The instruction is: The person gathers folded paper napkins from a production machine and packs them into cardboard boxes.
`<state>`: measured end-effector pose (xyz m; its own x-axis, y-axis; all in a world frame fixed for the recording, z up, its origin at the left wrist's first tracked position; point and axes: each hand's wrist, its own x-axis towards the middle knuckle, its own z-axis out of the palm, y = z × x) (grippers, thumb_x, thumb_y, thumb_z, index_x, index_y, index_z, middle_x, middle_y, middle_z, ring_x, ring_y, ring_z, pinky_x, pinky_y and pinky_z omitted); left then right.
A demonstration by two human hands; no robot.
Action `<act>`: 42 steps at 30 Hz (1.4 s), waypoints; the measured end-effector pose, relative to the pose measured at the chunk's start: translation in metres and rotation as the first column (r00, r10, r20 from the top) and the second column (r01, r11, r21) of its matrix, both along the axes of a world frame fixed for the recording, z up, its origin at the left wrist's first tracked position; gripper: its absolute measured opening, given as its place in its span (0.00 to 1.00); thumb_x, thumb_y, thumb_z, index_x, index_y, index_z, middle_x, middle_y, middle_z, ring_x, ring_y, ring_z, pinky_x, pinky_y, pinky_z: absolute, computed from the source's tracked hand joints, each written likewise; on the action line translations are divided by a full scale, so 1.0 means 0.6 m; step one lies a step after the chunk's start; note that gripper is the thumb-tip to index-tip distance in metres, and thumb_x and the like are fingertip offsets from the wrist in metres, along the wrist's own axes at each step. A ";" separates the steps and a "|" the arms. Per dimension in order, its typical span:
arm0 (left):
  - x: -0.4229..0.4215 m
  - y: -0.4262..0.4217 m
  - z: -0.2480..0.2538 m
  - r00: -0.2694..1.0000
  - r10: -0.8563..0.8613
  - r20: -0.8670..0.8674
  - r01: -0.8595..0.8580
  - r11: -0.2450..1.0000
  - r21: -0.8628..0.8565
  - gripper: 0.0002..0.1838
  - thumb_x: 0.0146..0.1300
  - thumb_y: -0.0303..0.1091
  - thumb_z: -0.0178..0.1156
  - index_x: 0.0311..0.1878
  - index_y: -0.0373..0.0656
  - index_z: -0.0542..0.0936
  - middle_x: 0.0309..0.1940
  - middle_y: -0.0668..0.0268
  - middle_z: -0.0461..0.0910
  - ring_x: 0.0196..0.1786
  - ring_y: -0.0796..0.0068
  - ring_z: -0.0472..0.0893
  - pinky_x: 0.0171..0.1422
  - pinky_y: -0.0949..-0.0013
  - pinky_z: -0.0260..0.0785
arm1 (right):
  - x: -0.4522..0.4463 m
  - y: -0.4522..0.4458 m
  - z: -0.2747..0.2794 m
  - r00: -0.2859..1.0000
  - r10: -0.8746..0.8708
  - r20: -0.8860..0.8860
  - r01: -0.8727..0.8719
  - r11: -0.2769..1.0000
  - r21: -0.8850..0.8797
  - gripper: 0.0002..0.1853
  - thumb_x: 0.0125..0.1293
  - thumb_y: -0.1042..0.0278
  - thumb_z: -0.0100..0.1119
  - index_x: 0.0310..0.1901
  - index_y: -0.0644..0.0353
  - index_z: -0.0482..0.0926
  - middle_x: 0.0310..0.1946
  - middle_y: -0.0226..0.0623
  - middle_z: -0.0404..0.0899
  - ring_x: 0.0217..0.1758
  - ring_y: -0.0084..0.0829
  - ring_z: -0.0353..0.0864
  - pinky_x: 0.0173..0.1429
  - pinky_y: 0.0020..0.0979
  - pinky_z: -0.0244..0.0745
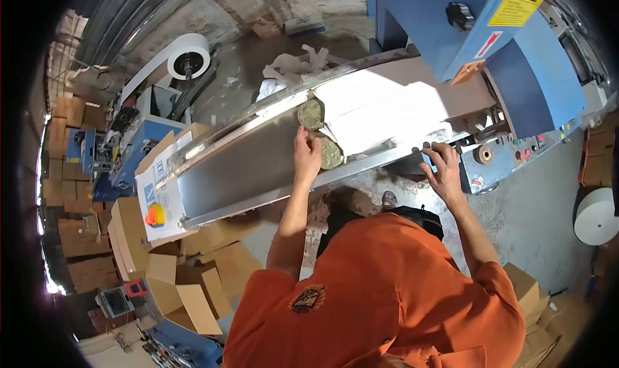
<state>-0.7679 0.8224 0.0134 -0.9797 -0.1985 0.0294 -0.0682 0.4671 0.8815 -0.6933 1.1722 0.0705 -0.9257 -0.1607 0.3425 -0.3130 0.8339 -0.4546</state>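
Note:
My left hand (308, 155) reaches over the conveyor, its fingers drawn together at the join of two round, flat packs. The upper green pack (311, 114) lies just past my fingertips, and the lower green pack (331, 154) is beside my knuckles. Pale film shows between the packs; what my fingers pinch, if anything, is hidden. My right hand (445, 173) holds nothing, its fingers apart and bent over the near rail (380, 158). Both packs lie where the grey metal bed (242, 158) meets the sunlit belt (380, 104).
A blue machine housing (419, 26) stands over the belt at right, with a control panel (509, 155) below. An orange-yellow button (155, 215) sits at the conveyor's left end. Open cartons (187, 290) stand lower left. A white roll (189, 57) is mounted behind.

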 end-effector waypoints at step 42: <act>0.063 0.011 0.059 0.998 -0.010 -0.057 0.012 0.999 0.048 0.04 0.57 0.28 0.54 0.31 0.38 0.77 0.25 0.57 0.76 0.26 0.62 0.74 0.31 0.63 0.65 | 0.071 -0.153 0.013 0.981 0.111 0.162 -0.048 0.935 -0.351 0.15 0.59 0.63 0.64 0.48 0.55 0.80 0.46 0.39 0.75 0.48 0.37 0.75 0.49 0.34 0.69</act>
<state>-0.7302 0.8292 0.0489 -0.9788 -0.1903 0.0757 -0.0125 0.4243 0.9054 -0.6508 1.0805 0.0784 -0.9651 -0.1378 0.2227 -0.2605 0.5918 -0.7629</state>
